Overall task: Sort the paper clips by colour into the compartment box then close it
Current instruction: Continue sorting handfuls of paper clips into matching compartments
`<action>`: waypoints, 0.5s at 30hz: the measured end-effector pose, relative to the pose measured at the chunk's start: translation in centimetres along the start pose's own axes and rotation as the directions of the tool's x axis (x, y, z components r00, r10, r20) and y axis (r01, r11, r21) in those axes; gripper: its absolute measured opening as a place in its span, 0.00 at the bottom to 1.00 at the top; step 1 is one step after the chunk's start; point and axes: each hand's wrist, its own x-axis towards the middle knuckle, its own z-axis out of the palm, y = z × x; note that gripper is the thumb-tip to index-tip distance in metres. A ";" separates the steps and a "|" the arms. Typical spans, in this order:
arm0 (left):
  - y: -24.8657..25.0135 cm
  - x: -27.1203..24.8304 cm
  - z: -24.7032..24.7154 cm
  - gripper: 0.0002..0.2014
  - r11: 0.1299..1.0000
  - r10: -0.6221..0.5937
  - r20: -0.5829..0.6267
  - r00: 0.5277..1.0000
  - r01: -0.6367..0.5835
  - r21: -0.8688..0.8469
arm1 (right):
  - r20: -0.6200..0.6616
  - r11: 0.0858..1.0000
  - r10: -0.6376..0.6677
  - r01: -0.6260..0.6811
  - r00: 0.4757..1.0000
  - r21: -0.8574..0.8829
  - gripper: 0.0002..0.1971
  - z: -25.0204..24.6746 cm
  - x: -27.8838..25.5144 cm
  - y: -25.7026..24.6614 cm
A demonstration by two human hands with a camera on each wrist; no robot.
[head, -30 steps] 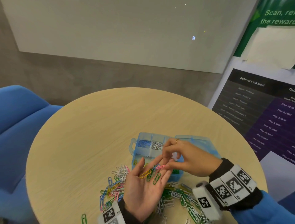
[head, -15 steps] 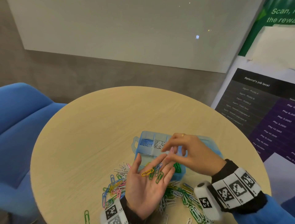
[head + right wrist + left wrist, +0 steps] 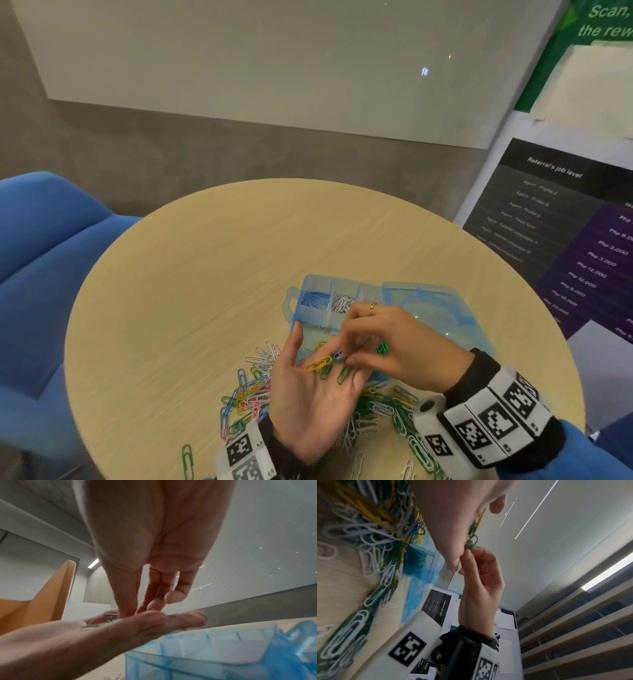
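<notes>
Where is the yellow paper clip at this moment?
In the head view the yellow paper clip lies on the fingers of the upturned left hand, beside green paper clips, just in front of the blue compartment box.

round wooden table (image 3: 191, 274) | on it – open blue compartment box (image 3: 424, 301) | loose paper clips (image 3: 253, 394) – mixed colours

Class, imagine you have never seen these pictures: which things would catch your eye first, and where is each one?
First, the left hand, held palm up over the near edge of the round table, with a yellow clip and green clips lying on its fingers, and the right hand reaching in to pick at them. Next, the open blue compartment box just behind the hands, and the bright heap of loose clips beneath them.
</notes>
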 end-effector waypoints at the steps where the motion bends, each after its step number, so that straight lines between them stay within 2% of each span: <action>1: 0.0 0.1 -0.2 0.35 1.000 0.006 -0.027 1.000 -0.005 0.019 | -0.007 1.000 -0.009 0.009 1.000 0.007 0.01 0.0 -0.1 0.0; 3: 0.1 0.3 -0.5 0.37 0.998 0.029 -0.079 0.996 -0.026 0.049 | -0.019 0.999 -0.032 0.032 0.999 0.019 0.02 -0.1 -0.4 -0.2; 7: 0.1 0.6 -0.8 0.40 0.999 0.025 -0.045 0.999 -0.024 0.027 | 0.037 0.997 -0.044 0.042 0.998 0.068 0.04 0.1 -0.6 -0.8; 10: 0.0 0.6 -0.6 0.36 1.000 0.003 -0.020 1.000 -0.003 -0.005 | 0.058 0.998 -0.056 0.054 0.997 0.039 0.06 1.0 -0.5 -0.8; 15: 0.1 0.5 -0.7 0.31 0.999 0.007 -0.065 0.998 -0.009 -0.034 | 0.031 0.999 -0.048 0.048 0.998 -0.014 0.05 1.6 -0.5 -0.9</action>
